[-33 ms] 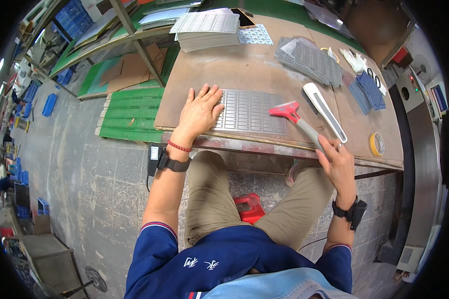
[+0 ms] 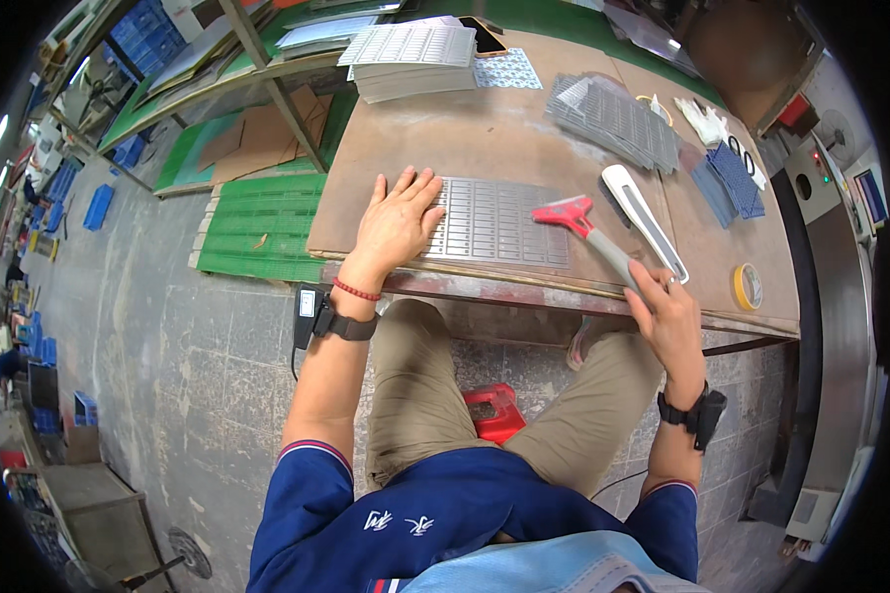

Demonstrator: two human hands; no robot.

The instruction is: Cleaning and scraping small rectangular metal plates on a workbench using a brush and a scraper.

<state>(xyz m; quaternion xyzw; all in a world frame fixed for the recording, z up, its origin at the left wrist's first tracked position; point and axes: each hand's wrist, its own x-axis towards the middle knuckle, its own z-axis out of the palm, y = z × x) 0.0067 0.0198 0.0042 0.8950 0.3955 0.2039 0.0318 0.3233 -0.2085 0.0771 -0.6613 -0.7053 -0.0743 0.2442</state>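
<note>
A thin grey metal sheet (image 2: pixel 494 225) with rows of small rectangular cells lies flat at the table's near edge. My left hand (image 2: pixel 396 225) rests flat on its left end, fingers spread. In my right hand (image 2: pixel 670 318) is the grey handle of a scraper with a red head (image 2: pixel 566 211). The scraper's head is over the right part of the sheet; whether its blade touches is hard to tell. Just beyond my right hand lies a white-handled brush (image 2: pixel 647 222), its dark bristles turned left.
A tall stack of similar sheets (image 2: pixel 410 77) stands at the far left, beside a phone (image 2: pixel 489 40). Grey sheets (image 2: pixel 613 124) lie fanned at the far right. Blue cloths (image 2: pixel 734 183), white gloves (image 2: pixel 702 121) and a yellow tape roll (image 2: pixel 747 287) are along the right side.
My right hand and the scraper have shifted very slightly up and to the left. My left hand and the sheet stay where they were.
</note>
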